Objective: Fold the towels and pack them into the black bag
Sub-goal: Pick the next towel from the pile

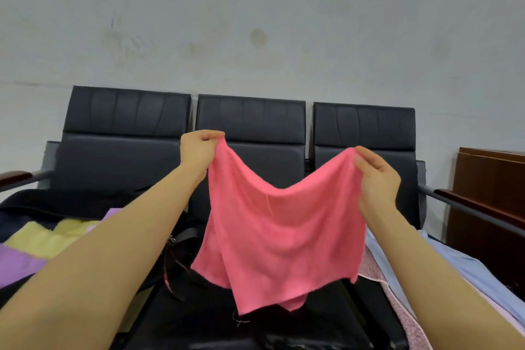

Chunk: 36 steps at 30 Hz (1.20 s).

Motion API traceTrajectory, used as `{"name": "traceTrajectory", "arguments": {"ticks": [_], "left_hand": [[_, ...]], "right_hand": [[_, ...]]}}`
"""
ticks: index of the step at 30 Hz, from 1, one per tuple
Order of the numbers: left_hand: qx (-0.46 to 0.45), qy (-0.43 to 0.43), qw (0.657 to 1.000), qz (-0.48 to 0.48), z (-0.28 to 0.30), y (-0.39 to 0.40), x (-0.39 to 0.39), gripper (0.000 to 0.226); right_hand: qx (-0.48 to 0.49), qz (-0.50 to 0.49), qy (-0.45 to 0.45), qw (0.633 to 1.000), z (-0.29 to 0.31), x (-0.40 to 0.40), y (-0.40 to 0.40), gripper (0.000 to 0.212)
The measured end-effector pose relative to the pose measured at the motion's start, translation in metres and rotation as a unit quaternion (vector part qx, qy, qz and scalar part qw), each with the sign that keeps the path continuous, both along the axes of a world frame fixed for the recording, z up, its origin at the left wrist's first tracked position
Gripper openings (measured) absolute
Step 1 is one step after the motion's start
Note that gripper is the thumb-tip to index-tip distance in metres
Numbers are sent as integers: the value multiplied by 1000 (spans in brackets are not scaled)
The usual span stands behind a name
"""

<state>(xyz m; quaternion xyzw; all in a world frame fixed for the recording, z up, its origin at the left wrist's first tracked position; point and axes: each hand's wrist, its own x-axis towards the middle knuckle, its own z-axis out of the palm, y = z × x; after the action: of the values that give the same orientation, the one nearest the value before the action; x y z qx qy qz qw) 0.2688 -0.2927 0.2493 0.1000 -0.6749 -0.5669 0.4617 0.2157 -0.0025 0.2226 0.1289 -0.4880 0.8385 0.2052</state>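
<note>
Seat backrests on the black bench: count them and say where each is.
3. One backrest at the left, one in the middle behind the pink towel, one at the right. None appears hidden.

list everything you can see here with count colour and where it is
pink towel: 1, pink, held up in the air in front of the middle seat, hanging down over the black bag
black bag: 1, black with straps, on the seat below the towel
folded cloths: several, yellow and purple, low left beside the bag
cloth pile: several, light blue and pink patterned, low right
bench seats: 3 joined, black padded, against the wall
armrests: 2, dark wood on grey metal, at either end of the bench
cabinet: 1, brown wood, far right
wall: 1, pale grey, behind the bench
left hand: pinches one top corner of the towel
right hand: pinches the other top corner
</note>
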Motion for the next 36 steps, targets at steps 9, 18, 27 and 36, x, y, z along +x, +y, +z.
{"name": "traceTrajectory", "arguments": {"ticks": [9,18,27,36], "left_hand": [[51,-62,975,-207,-37,-12,-16,77],[7,-127,975,-181,-91,13,-22,45],[164,-131,946,-247,-163,54,-23,37],[81,-245,923,-287,-213,75,-32,37]], "right_hand": [[16,89,-26,996,-30,-13,2,55],[80,131,-59,986,-84,-7,-22,37],[138,148,-79,976,-149,-18,-52,38],[174,257,-60,949,-178,-21,-67,47]]}}
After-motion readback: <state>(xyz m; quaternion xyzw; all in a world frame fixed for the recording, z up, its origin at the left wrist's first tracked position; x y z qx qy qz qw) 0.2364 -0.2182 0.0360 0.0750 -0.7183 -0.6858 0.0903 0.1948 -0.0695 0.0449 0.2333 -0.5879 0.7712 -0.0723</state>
